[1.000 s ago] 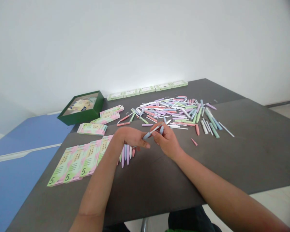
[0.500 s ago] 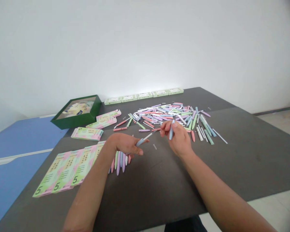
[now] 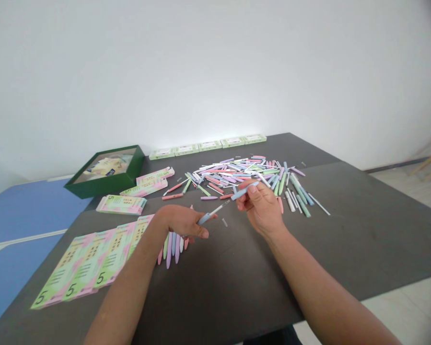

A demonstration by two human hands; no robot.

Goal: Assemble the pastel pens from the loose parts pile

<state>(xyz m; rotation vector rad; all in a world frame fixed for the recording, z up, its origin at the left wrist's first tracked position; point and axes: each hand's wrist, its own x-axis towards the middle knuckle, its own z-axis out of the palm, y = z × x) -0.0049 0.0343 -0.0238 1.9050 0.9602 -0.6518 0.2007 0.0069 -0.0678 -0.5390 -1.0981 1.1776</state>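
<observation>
My left hand is closed on a light-blue pen part, from which a thin white refill sticks out to the right. In my right hand a light-blue pen barrel is pinched between thumb and fingers, its lower end pointing left toward the refill's tip. A small gap separates the two. Below and partly behind my left hand lies a row of pastel pens. On the table between the hands is a small clear piece.
A pile of pastel pen parts and refills spreads behind my hands. Printed pink-green packs lie at the left, with more packs beyond. A green box holds plastic bags. Flat boxes line the wall side of the dark table.
The barrel in my right hand has turned from nearly upright to a slant, its end now facing the refill. My left hand keeps its hold. The whole view has shifted slightly.
</observation>
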